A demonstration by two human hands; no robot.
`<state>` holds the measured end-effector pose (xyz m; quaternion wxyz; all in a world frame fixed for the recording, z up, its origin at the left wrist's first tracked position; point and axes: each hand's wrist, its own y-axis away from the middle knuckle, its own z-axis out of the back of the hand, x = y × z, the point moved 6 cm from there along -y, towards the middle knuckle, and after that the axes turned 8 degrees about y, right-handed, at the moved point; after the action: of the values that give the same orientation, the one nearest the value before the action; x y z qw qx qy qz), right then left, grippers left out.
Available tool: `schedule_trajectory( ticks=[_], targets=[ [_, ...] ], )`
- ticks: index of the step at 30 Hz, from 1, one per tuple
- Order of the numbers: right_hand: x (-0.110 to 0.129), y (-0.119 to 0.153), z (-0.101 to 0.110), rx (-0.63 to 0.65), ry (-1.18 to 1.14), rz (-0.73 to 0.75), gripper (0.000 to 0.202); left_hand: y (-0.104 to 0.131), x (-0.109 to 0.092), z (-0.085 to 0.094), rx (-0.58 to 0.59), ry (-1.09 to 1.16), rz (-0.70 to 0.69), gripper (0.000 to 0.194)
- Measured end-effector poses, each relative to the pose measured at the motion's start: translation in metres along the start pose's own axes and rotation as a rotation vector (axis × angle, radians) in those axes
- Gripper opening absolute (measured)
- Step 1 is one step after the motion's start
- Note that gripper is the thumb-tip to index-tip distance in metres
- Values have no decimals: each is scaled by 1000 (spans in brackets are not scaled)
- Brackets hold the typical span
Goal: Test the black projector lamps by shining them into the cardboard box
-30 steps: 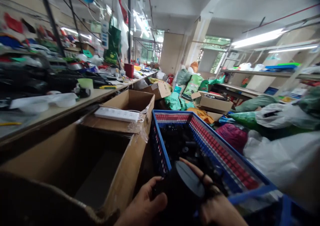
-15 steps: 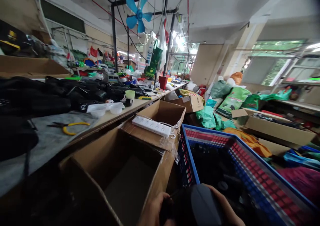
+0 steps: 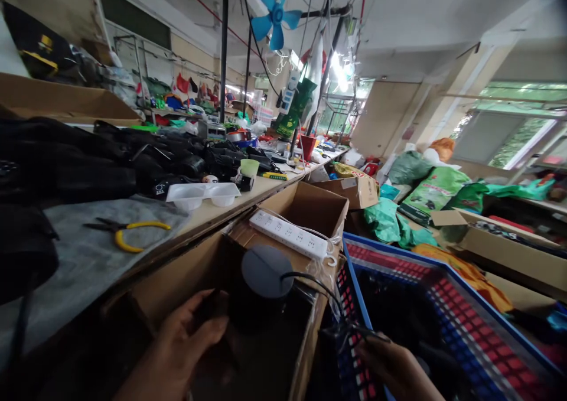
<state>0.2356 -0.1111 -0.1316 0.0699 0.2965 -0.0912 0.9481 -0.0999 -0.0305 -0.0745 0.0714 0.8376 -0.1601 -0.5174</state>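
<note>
A black rounded device with a smooth grey top (image 3: 266, 271) is over the open cardboard box (image 3: 305, 336) in front of me. My left hand (image 3: 188, 330) is closed at its left side, thumb and fingers pinching a dark part that is hard to make out. From the grey top a thin black cable (image 3: 316, 281) arcs to the right. It runs to my right hand (image 3: 392, 362), which grips the bundled cable over the edge of the blue plastic basket (image 3: 357, 289). Dark items lie in that basket, too dim to tell apart.
A white power strip (image 3: 287, 234) rests on a box flap just beyond. On the table at left are yellow-handled pliers (image 3: 133, 230), a white plastic tray (image 3: 201, 194) and a pile of black items (image 3: 110, 159). Sacks and boxes stand on the right.
The black device has moved from near the basket's edge leftward over the cardboard box. My hands have spread apart, and the right one now holds the cable. The view has shifted slightly.
</note>
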Motion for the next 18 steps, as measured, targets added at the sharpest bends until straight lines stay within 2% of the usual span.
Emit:
schedule_trajectory(
  ticks=[3,6,9,12,15,18],
  targets=[
    [15,-45,11,-161,169,143,35,-10,-5,6,-15,-20,-8,55],
    [26,-102,23,-298,151,141,31,-17,-3,7,-26,-21,24,52],
    [40,-165,22,-341,100,153,33,-27,3,6,-56,2,37,50],
    [56,-220,8,-355,149,198,30,-41,16,4,-77,42,48,49],
    [62,-254,-9,-343,203,216,29,-56,31,3,-81,69,50,48],
    [62,-267,-20,-309,205,244,24,-69,45,6,-92,84,85,55]
  ],
)
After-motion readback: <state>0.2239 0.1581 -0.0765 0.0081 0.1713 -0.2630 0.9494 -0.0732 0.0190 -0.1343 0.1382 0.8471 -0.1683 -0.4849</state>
